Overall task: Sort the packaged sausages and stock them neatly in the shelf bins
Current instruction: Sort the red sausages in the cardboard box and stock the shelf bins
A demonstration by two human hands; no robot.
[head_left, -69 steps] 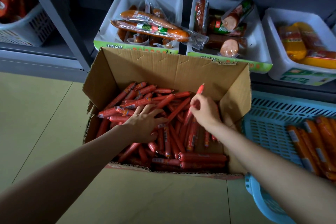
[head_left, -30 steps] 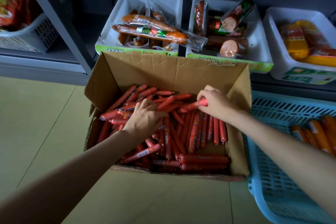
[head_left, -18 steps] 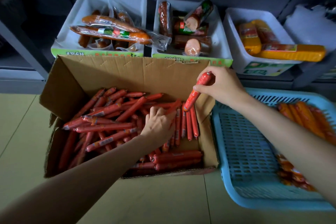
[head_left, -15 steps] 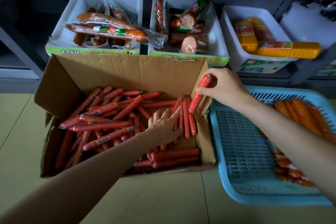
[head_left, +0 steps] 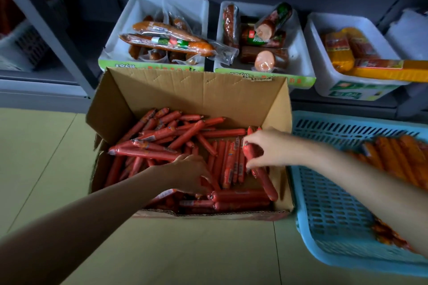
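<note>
Yellow-green floor fills the lower frame, dark shelving runs across the top, and dead centre sits the cardboard box, flaps up, loaded with red sausage sticks lying every which way on its left side and lined up side by side on its right. Right hand is in over the box's right side, fingers pinched around one red sausage, which slants down toward the box's lower right corner. Left hand is down low at mid-box, palm down, fingers curled into the pile; whether it grips anything, I cannot tell. Along the top, three white shelf bins: the left bin with long vacuum-packed sausages, the middle bin with thick cut sausages, the right bin with yellow packs. At right, touching the box, a blue basket holds orange sausages along its far-right side.
</note>
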